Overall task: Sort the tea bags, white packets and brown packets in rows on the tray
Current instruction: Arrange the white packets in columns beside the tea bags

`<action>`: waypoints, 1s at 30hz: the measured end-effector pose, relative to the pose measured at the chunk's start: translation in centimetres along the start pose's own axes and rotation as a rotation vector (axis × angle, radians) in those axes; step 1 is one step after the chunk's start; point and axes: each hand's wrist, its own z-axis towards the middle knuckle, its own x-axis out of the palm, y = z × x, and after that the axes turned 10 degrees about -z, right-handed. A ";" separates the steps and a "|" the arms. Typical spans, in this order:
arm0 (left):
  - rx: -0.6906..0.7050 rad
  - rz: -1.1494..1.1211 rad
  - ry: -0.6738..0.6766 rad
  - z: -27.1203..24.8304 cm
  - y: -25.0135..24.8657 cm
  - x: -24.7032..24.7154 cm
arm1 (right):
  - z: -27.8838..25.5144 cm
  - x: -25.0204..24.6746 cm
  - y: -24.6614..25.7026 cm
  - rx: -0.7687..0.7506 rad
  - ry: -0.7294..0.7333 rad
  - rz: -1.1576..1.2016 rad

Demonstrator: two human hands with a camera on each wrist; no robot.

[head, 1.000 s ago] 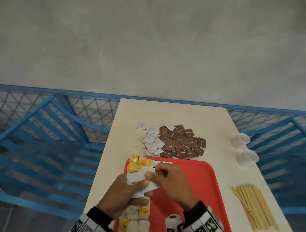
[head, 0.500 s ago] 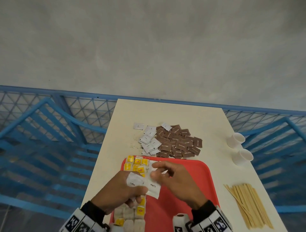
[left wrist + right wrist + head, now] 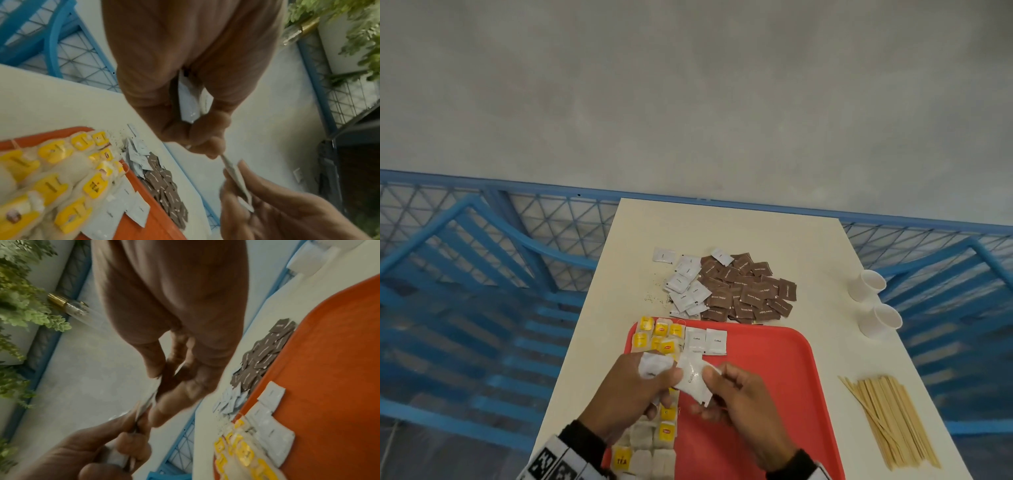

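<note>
A red tray (image 3: 774, 370) lies near me on the table. Tea bags (image 3: 658, 338) with yellow tags fill its left side in columns. Two white packets (image 3: 705, 340) lie side by side next to the far tea bags. My left hand (image 3: 640, 390) grips a small stack of white packets (image 3: 654, 364) above the tea bags. My right hand (image 3: 729, 387) pinches one white packet (image 3: 693, 380), which still touches the left thumb. Beyond the tray lie loose white packets (image 3: 685, 287) and a heap of brown packets (image 3: 748, 291). In the left wrist view the stack (image 3: 189, 100) shows between the fingers.
Two white paper cups (image 3: 868, 284) (image 3: 881, 320) lie on their sides at the table's right edge. A bundle of wooden stirrers (image 3: 893, 428) lies right of the tray. Dark crumbs (image 3: 654, 298) dot the table left of the packets. A blue metal railing (image 3: 482, 274) surrounds the table.
Both hands have drawn back toward me over the tray. The right hand has shifted one white packet sideways out of the left hand's stack.
</note>
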 end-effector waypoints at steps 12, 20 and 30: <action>0.081 0.201 0.013 1.4 0.6 -0.3 | 2.6 -2.8 -2.7 -0.069 -0.079 -0.560; -0.070 0.170 -0.112 -0.5 2.2 -3.5 | 10.2 -4.5 -7.6 0.199 -0.330 -0.507; -0.182 0.146 -0.141 -0.9 3.0 -3.9 | 12.3 -4.0 -9.8 0.285 -0.459 -0.628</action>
